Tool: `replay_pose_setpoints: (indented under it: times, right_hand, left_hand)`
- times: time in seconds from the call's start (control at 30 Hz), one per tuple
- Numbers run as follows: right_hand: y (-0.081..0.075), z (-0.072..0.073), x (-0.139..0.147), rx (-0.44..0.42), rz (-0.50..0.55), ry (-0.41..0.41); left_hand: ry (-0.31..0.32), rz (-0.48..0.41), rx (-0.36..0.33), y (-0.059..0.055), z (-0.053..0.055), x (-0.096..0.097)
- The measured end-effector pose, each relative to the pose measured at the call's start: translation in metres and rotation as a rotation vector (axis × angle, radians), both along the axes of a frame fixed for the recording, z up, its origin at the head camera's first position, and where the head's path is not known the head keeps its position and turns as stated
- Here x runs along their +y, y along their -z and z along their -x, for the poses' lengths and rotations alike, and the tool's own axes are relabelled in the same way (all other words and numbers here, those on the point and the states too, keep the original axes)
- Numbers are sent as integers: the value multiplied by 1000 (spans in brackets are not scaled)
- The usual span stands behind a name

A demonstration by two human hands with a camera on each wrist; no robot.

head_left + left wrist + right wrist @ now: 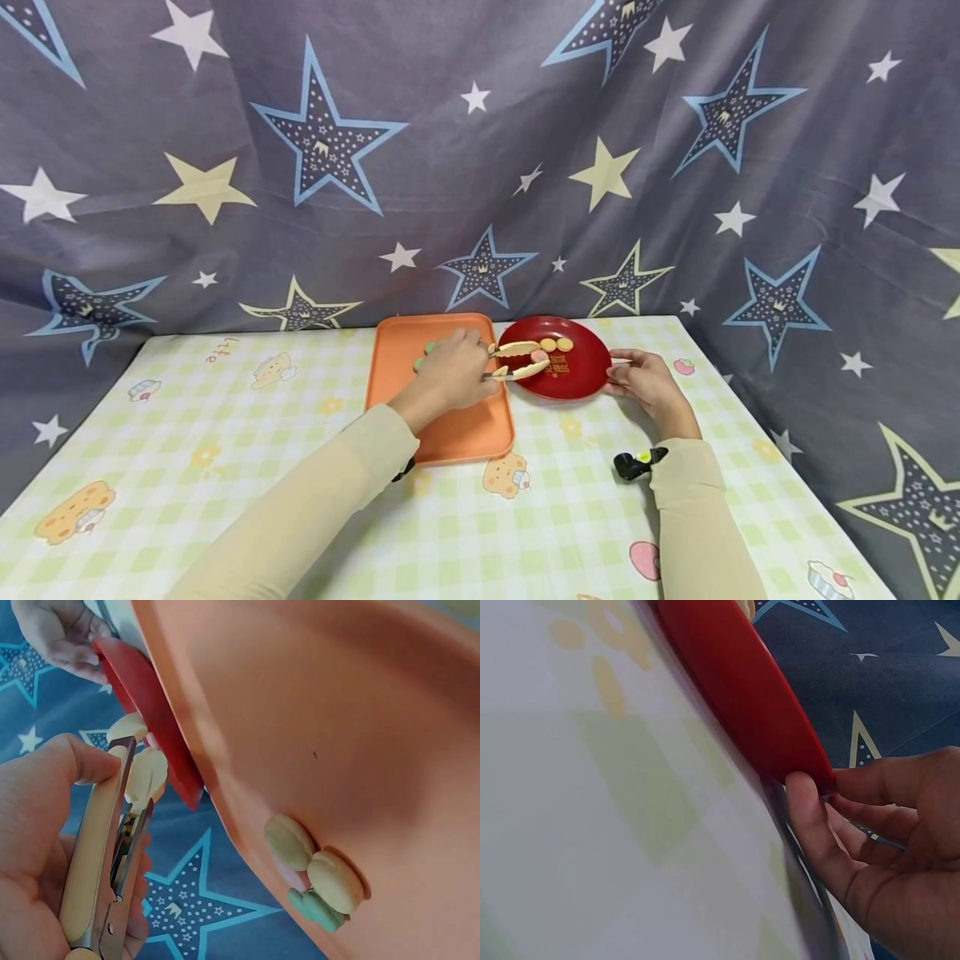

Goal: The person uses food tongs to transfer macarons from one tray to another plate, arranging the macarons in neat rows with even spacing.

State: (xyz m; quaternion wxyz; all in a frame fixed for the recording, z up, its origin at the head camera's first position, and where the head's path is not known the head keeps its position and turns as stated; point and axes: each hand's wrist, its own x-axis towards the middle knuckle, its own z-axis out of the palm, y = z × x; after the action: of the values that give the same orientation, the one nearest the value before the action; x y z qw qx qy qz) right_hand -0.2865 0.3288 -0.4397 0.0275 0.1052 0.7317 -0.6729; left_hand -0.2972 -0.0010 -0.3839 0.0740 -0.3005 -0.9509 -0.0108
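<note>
My left hand (452,371) grips a pair of tongs (94,847) with metal arms and cream-coloured tips. The tips reach rightward over a red plate (585,375), and a pink macaron (539,356) shows between their ends. Two yellow macarons, one of them (565,343) toward the right, lie side by side on the plate just past the tips. At the plate's right rim, my right hand (645,382) pinches the edge between thumb and fingers. In the right wrist view the thumb (804,802) presses the rim from the near side.
An orange tray (480,429) stands left of the plate, below my left hand. On it a small cluster of macarons holds cream (335,881), green (316,909) and pink ones. A checked cloth (262,450) covers the table; a starry curtain (450,150) hangs behind.
</note>
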Motion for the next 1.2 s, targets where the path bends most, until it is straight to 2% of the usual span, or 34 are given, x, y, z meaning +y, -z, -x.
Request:
replay_pose_setpoints:
  times: [0.37, 0.53, 0.87, 1.2]
  right_hand:
    - [0, 1, -1, 0, 2, -9]
    - [0, 1, -2, -2, -2, -12]
    - [0, 1, -1, 1, -2, -5]
    - [1, 1, -1, 5, -11, 1]
  left_hand:
    - [-33, 50, -22, -4, 2, 3]
    - [-31, 38, -14, -5, 1, 2]
    - [1, -23, 47, -18, -8, -7]
    - [-29, -134, 25, -25, -13, -37]
